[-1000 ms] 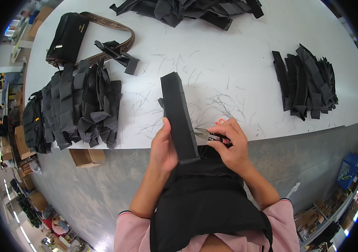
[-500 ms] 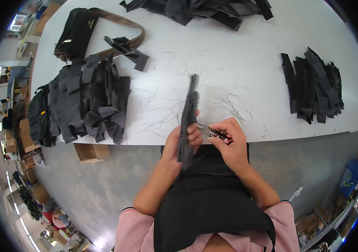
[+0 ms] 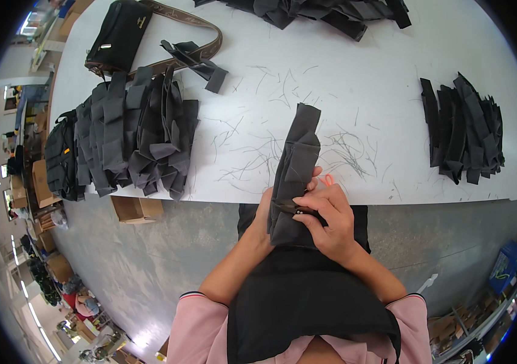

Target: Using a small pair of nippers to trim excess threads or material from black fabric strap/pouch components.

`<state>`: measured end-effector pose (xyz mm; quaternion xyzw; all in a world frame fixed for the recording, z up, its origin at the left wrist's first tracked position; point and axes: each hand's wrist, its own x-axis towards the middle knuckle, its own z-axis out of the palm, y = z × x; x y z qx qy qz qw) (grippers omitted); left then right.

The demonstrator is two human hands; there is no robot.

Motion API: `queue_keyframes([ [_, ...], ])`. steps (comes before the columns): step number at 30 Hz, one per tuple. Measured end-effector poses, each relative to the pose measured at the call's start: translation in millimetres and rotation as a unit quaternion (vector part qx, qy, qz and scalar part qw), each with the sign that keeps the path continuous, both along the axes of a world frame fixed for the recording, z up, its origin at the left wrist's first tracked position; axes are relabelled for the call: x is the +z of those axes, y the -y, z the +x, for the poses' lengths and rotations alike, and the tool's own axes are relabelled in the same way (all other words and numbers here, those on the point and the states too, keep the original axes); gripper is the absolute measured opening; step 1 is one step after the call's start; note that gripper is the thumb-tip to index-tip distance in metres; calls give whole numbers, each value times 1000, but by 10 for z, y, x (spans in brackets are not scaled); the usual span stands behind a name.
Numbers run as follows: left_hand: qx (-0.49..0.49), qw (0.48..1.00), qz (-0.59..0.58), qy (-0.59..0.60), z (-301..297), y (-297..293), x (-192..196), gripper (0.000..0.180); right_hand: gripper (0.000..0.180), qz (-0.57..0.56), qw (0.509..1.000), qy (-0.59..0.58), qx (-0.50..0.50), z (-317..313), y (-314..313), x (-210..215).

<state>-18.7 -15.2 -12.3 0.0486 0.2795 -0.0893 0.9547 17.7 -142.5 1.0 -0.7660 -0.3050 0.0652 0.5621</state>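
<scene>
The dark fabric piece is held above the near edge of the white surface, its far end pointing away from the person. The left hand supports it from behind and along its left side; its fingers grasp the piece, with fingertips showing at the right edge. The fingers of the right hand grasp small snips, which lie across the lower part of the fabric. Whether the blades are parted or closed cannot be told.

The step in hand appears to be trimming at the fabric face. For good results, hold the piece taut over the left palm, lay the blades nearly flat, and cut with the tips only. A steep blade angle could nick the cloth. Position the left fingertips clear of the cutting line, and turn the piece rather than the wrist to present each edge.

The fabric is matte, dark grey to black, and folded into a long, flat, layered strip with straight edges and a squared far end. It looks pliable yet firm enough to hold its folds. Similar strips form a left pile, a right pile and a far pile. Fine, curled dark threads lie scattered on the smooth surface.
</scene>
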Motion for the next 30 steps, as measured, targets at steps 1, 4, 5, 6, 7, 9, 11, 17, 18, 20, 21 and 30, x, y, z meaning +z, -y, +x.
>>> queue_keyframes([
  [1,-3,1000,1,-11,-3,3,17,37,27,0,1000,0,0,-5,-2,-1],
  [4,-2,999,10,-32,23,27,92,38,28,2,1000,-7,-10,-30,-28,-3],
  [5,3,999,19,-42,33,34,106,39,28,6,1000,1,-12,-39,-44,-1],
  [6,3,999,18,-42,32,33,108,39,29,10,1000,8,-15,-44,-51,0],
  [7,5,999,18,-37,27,30,113,40,29,9,1000,9,-15,-47,-49,8],
  [9,8,999,18,-32,19,25,124,42,31,-4,1000,20,1,-52,-45,25],
  [11,5,999,29,-34,13,21,136,43,31,3,1000,10,2,-54,-43,15],
  [17,4,992,75,-100,51,54,328,44,30,6,999,-45,6,-80,-16,47],
  [18,3,992,74,-101,42,52,318,44,29,1,999,-53,6,-82,-10,48],
  [20,-22,994,86,-63,5,39,294,43,29,1,999,-42,5,-85,0,50],
  [21,-23,994,85,-64,-11,35,260,43,29,1,1000,-30,4,-86,4,51],
  [30,-41,998,42,-10,-80,14,118,42,29,-15,999,38,-11,-128,12,51],
])
